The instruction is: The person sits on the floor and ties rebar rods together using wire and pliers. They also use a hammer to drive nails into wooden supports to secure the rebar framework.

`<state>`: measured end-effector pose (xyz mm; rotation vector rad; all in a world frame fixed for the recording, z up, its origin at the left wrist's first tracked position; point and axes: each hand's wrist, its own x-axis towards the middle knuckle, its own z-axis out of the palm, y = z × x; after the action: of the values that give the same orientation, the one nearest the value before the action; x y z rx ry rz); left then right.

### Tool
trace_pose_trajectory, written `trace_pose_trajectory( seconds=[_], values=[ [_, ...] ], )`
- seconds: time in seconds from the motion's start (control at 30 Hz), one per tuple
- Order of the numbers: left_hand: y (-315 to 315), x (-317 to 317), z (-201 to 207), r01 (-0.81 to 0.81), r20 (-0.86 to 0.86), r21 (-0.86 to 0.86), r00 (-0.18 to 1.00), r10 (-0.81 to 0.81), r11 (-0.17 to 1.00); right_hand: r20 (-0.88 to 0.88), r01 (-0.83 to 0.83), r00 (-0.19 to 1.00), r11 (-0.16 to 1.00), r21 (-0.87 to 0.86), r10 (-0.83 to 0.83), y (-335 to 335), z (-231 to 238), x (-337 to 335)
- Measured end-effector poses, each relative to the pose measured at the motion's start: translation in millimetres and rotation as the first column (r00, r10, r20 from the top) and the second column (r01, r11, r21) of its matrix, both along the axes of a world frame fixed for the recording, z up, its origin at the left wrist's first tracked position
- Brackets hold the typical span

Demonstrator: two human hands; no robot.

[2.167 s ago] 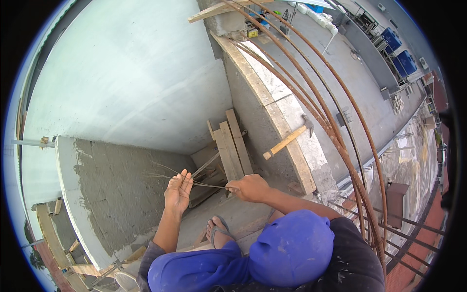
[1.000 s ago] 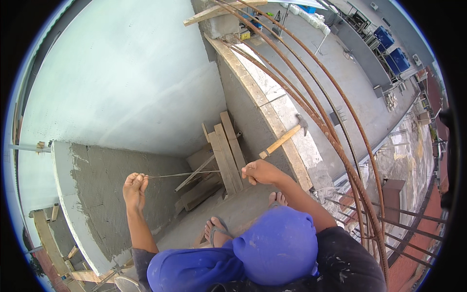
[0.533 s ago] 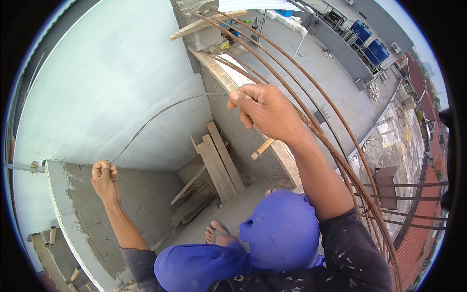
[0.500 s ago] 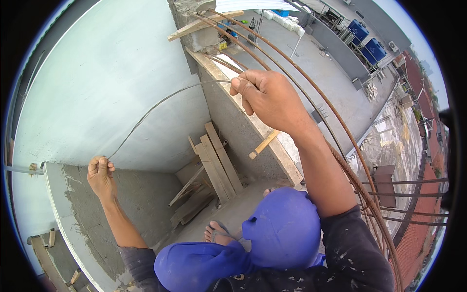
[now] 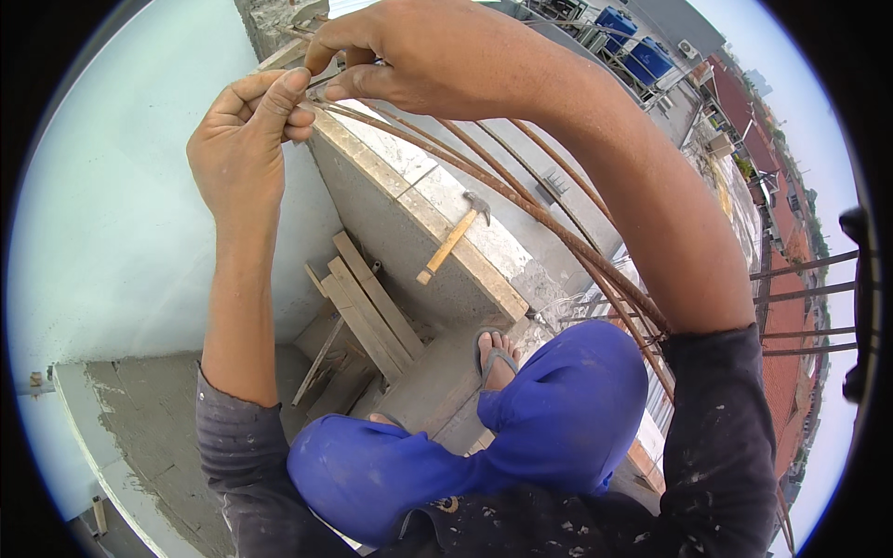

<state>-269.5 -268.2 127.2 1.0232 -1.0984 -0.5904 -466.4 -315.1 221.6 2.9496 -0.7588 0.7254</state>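
Note:
My left hand (image 5: pixel 249 139) is raised at the upper left, thumb and fingers pinched together. Close against it, my right hand (image 5: pixel 419 58) reaches across with its fingers curled, the index fingertip by the left thumb. Between the fingertips a short dark piece of thin metal wire (image 5: pixel 323 82) shows; most of it is hidden by the hands. Both hands are at the far ends of the rusty rebar rods (image 5: pixel 521 200), which curve back toward my right arm. Below them runs the wooden-edged top of a low wall (image 5: pixel 409 191).
A claw hammer (image 5: pixel 451 244) with a wooden handle lies across the wall's edge. Several planks (image 5: pixel 367 307) lean in the corner below, near my sandalled feet. A pale panel wall (image 5: pixel 139 214) rises on the left. More rebar rods (image 5: pixel 805 307) stick out at the right.
My hands have come together at the upper left; the wire stretched in an arc between them before. My view has shifted, and the hammer, partly hidden earlier, now shows whole.

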Motion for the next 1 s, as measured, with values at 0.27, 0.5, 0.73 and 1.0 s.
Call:
trace_pose_trajectory(
  seconds=[0.27, 0.5, 0.73, 1.0],
  values=[
    [-24, -47, 10, 0.191, 0.662, -0.202, 0.749, -0.01, 0.961, -0.29, 0.203, 0.951, 0.926, 0.317, -0.109, -22, 38, -52],
    [-68, -110, -44, 0.146, 0.519, 0.018, 0.844, -0.134, 0.989, -0.449, 0.375, 0.88, 0.803, 0.464, -0.152, -118, 15, -139],
    [-44, -135, -101, 0.206, 0.724, -0.057, 0.682, -0.102, 0.977, -0.766, 0.756, 0.503, 0.633, 0.166, -0.401, -205, -78, -293],
    [-121, -172, -89, 0.334, 0.899, -0.107, 0.435, -0.053, 0.936, -0.84, 0.7, 0.536, 0.515, 0.495, 0.079, -168, -263, -349]
  ],
)
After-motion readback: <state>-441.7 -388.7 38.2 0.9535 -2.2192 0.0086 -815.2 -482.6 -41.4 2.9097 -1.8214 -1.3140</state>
